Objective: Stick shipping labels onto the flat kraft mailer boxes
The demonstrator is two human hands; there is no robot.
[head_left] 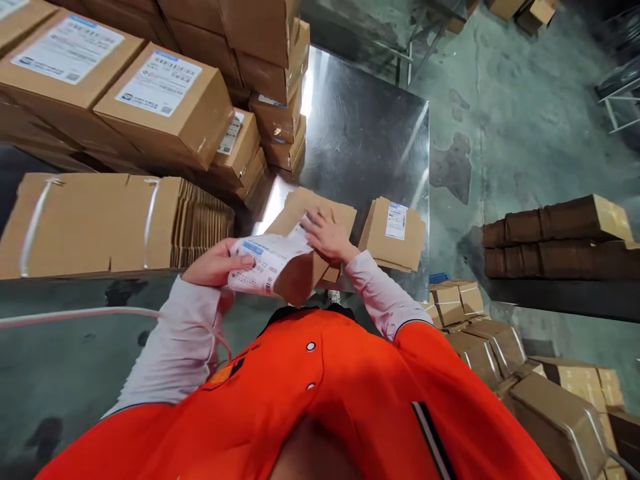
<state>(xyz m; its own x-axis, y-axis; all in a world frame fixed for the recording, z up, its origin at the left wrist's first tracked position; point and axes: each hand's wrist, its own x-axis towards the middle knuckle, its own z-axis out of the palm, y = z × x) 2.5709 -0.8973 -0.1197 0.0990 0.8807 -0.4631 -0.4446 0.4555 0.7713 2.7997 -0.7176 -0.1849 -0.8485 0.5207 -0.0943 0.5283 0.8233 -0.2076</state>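
My left hand (216,263) grips a sheet of white printed labels (257,267) with its thumb on top. The sheet curls over, showing a brown underside (300,277). My right hand (327,235) rests with fingers stretched out on a flat piece of cardboard (290,212), at the far end of the white sheet. Whether that end is stuck down cannot be made out. Right of it lies a small stack of flat cardboard (417,237) with a white label (397,221) on its top piece.
The metal table (365,127) runs away from me. Labelled cartons (200,113) are piled at its left, with a strapped bundle of folded cardboard (95,223) nearer. More strapped cardboard bundles (555,413) stand at the lower right. A pinkish cable (80,317) crosses at the left.
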